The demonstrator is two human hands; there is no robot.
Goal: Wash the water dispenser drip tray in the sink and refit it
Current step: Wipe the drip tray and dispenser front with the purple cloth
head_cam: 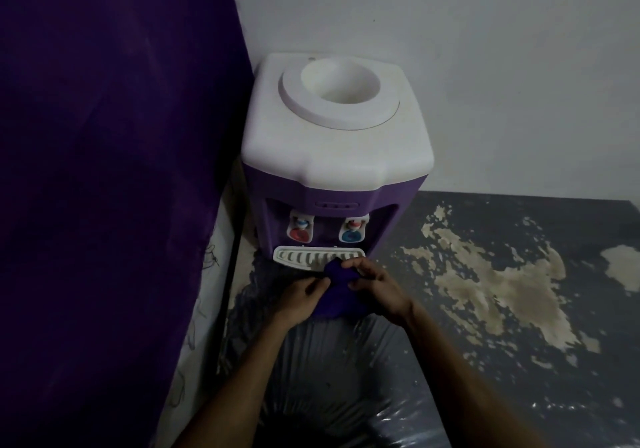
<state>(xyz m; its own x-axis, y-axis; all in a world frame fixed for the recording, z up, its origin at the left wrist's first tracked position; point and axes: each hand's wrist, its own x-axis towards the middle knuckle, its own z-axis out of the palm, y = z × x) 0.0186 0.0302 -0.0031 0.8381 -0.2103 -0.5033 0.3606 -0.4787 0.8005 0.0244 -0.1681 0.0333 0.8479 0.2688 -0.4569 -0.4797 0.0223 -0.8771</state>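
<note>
A white and purple water dispenser (332,157) stands on the floor in the corner, with no bottle in its top opening. Its white slotted drip tray (301,257) sits fitted at the base, below the red tap (299,231) and the blue tap (351,233). Both my hands hold a purple cloth (337,292) just in front of the tray. My left hand (299,297) pinches the cloth's left edge. My right hand (375,285) grips the bunched top of the cloth, which covers the tray's right front part.
A dark purple curtain (104,170) hangs along the left side. The white wall stands behind the dispenser. The grey floor (519,361) has worn beige patches at the right. Dark shiny fabric (339,378) lies under my forearms.
</note>
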